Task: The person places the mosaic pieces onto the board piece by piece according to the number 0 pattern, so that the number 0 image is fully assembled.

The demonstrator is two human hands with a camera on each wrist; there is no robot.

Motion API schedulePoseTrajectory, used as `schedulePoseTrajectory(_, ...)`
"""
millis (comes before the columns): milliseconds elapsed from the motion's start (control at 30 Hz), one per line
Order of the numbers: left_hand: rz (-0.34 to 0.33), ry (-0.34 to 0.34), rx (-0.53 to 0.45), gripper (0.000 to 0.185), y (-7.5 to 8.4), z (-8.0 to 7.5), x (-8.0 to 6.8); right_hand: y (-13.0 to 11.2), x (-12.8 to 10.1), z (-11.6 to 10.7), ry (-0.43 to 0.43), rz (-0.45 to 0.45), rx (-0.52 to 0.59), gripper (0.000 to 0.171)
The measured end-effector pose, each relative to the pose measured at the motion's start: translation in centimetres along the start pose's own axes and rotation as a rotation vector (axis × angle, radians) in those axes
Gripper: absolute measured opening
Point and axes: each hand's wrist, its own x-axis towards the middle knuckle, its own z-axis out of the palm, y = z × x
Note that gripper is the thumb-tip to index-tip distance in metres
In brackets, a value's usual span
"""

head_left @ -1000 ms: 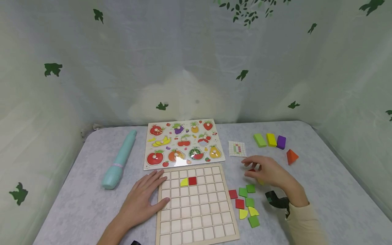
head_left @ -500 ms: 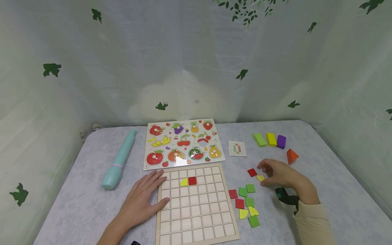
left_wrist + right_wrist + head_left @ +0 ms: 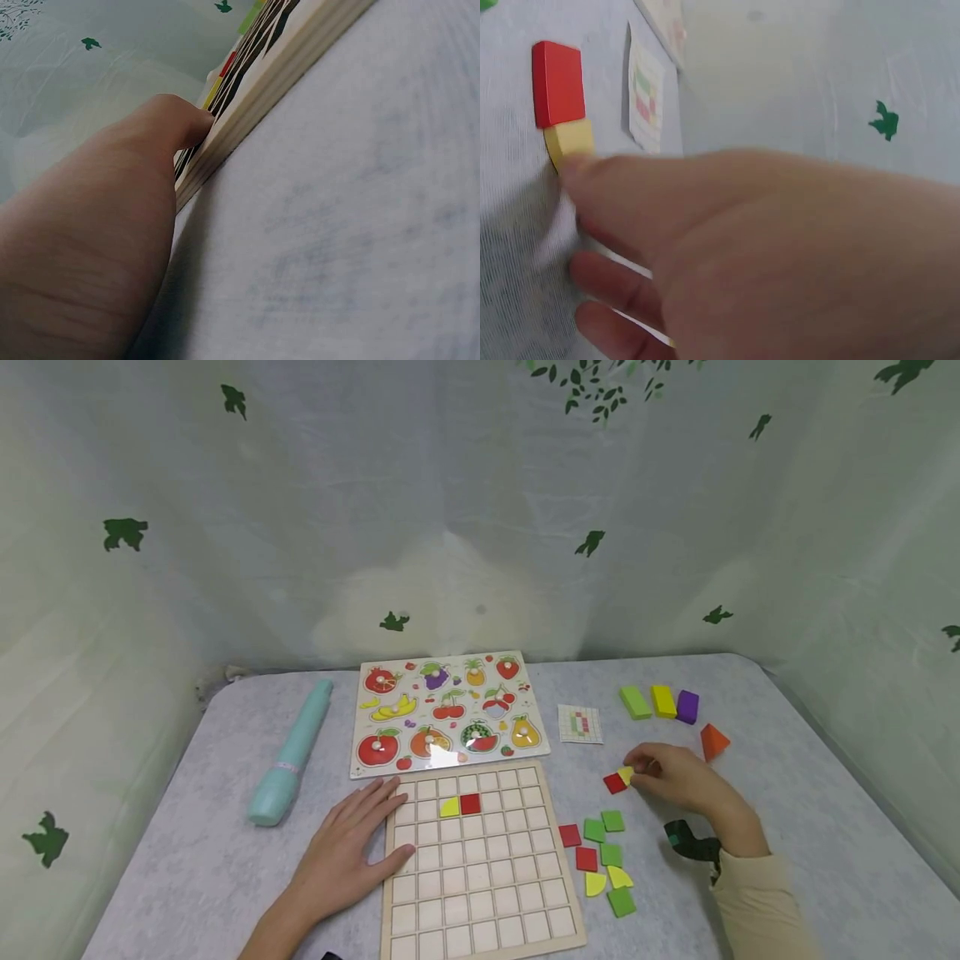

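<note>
Yellow piece [image 3: 626, 774] slid against red tile [image 3: 614, 783].

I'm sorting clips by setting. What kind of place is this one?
Probably a tabletop play or recording corner, not a workshop: a grey-covered table closed in by leaf-print curtains, with a fruit peg puzzle, a wooden grid board and loose coloured tiles.

A pale, gauzy curtain [image 3: 480, 510] printed with dark green leaves is hanging all around the scene, closing it in on three sides. A grey, mottled tabletop [image 3: 787, 827] with rounded far corners is filling the lower half, and soft, even light is falling across it without casting hard shadows.
</note>
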Motion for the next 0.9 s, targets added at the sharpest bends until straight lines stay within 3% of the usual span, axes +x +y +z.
schedulePoseTrajectory(367, 0.008, 0.006, 0.001, 0.073, -0.22, 0.21, 0.01, -0.72, 0.24, 0.45, -0.022, -0.033, 0.001, 0.026)
schedulePoseTrajectory(900, 0.005, 0.004, -0.006, 0.072, -0.24, 0.29, 0.01, -0.6, 0.45, 0.5, -0.002, -0.009, -0.012, 0.025)
